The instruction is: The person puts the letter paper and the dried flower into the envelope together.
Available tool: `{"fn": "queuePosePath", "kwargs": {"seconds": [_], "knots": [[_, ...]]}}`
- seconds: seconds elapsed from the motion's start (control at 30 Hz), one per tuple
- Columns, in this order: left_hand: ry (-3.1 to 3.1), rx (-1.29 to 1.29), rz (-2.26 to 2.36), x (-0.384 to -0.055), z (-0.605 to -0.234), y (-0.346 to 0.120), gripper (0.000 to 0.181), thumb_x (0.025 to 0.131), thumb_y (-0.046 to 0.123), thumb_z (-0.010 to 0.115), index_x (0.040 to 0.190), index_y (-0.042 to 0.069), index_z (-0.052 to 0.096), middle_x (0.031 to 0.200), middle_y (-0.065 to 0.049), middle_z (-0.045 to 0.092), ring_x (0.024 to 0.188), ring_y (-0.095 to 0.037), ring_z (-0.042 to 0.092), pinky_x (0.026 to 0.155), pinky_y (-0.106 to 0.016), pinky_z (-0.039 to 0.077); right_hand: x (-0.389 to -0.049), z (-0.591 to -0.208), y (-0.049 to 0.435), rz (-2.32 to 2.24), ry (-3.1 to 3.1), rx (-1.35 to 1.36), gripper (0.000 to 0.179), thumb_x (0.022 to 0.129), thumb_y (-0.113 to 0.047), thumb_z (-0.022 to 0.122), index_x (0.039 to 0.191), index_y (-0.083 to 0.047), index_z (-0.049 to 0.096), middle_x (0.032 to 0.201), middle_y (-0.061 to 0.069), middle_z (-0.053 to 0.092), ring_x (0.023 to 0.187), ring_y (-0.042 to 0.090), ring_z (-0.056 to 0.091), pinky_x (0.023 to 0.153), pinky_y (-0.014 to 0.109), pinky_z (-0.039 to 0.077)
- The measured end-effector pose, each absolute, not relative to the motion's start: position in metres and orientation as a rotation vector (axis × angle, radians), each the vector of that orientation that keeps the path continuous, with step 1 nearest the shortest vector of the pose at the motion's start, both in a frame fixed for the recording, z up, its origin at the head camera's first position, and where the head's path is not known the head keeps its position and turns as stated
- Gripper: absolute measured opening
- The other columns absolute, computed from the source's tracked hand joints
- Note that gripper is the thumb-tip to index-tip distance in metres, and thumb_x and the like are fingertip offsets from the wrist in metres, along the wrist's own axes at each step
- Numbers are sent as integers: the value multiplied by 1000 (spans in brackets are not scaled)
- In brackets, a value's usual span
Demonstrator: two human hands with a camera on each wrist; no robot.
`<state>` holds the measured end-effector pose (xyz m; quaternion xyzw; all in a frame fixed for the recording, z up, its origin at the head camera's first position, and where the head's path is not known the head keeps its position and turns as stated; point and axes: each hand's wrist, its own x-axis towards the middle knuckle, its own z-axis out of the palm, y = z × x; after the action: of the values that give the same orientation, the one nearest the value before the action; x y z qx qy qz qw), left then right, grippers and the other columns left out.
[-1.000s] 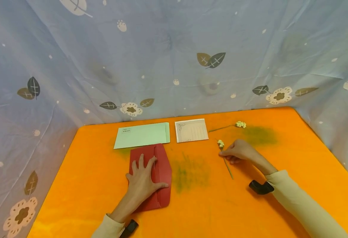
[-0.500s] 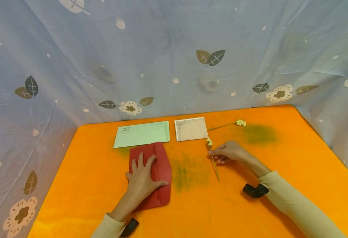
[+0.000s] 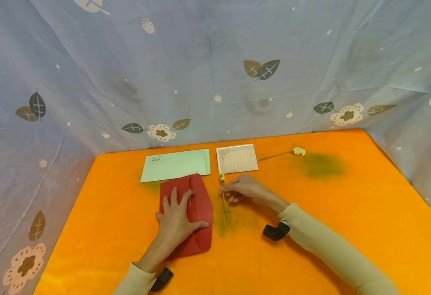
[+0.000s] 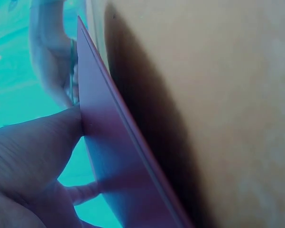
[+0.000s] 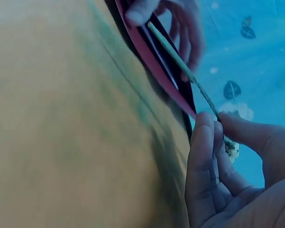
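Observation:
In the head view the red envelope (image 3: 202,213) lies with its flap toward the right. My left hand (image 3: 176,223) rests spread over it, thumb on the flap and a bent index finger at the mouth. The right wrist view shows that mouth (image 5: 168,71) gaping a little. My right hand (image 3: 245,189) pinches a dried flower (image 3: 222,178) between thumb and fingers, just below its small pale yellow head. The flower's thin stem (image 5: 180,61) points back toward the person, close beside the flap and apart from it.
A pale green envelope (image 3: 176,166) lies behind the red one. To its right is a cream lined card (image 3: 237,159). A second dried flower (image 3: 298,151) lies at the back right. Patterned blue cloth (image 3: 215,73) hangs behind the orange table (image 3: 311,196).
My right hand has carried the dried flower leftward, from the right of the card to beside the red envelope's flap. The left hand and the envelope have stayed in place.

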<state>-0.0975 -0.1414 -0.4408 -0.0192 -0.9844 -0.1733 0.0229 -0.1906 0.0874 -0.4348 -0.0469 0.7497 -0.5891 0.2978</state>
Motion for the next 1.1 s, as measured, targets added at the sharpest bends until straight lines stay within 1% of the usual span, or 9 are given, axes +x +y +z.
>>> {"fn": "queuePosePath", "kwargs": {"seconds": [0.17,0.4,0.57,0.73,0.83,1.0,1.1], "knots": [[-3049,-65,-524,-98,-441,-141,98,59,59,87,139,17,48,150,-28,29,124,-51,34,76,-74,39,-189,-433,59,-1591,2015,-147,26,88,-22,74,84,3,74,65,4,68,52,11,64,55,25,55],[-3075,-31,-519,-98,-439,-141,100,60,60,87,141,18,47,151,-28,27,126,-51,32,78,-74,38,-185,-435,25,-1619,1988,-140,28,88,-19,74,76,6,74,59,5,66,48,12,64,55,28,56],[-3087,-39,-520,-98,-441,-141,101,61,57,88,143,16,45,151,-28,26,128,-51,31,78,-73,37,-180,-437,13,-1632,1988,-149,26,89,-15,73,78,9,73,58,8,66,47,14,65,53,28,56],[-3081,-59,-528,-98,-440,-142,102,61,55,89,144,16,44,152,-29,25,128,-51,30,77,-73,37,-179,-441,8,-1651,1991,-148,25,89,-12,73,76,9,72,56,7,64,45,13,64,50,26,55],[-3071,-76,-537,-98,-439,-142,97,63,52,89,142,16,45,151,-30,26,128,-51,31,76,-73,37,-179,-443,7,-1654,1987,-143,25,89,-11,72,74,9,71,55,6,63,44,12,62,49,25,54],[-3062,-108,-541,-98,-437,-144,85,70,46,86,140,16,47,151,-30,28,127,-52,32,75,-75,37,-181,-445,7,-1650,1987,-132,27,89,-12,73,73,10,71,54,7,63,43,11,61,48,25,54],[-3064,-108,-555,-98,-437,-145,84,72,48,84,140,16,48,151,-29,28,127,-52,32,76,-76,37,-181,-445,7,-1639,1982,-133,27,89,-13,73,73,9,71,55,7,63,43,11,61,48,25,54]]}}
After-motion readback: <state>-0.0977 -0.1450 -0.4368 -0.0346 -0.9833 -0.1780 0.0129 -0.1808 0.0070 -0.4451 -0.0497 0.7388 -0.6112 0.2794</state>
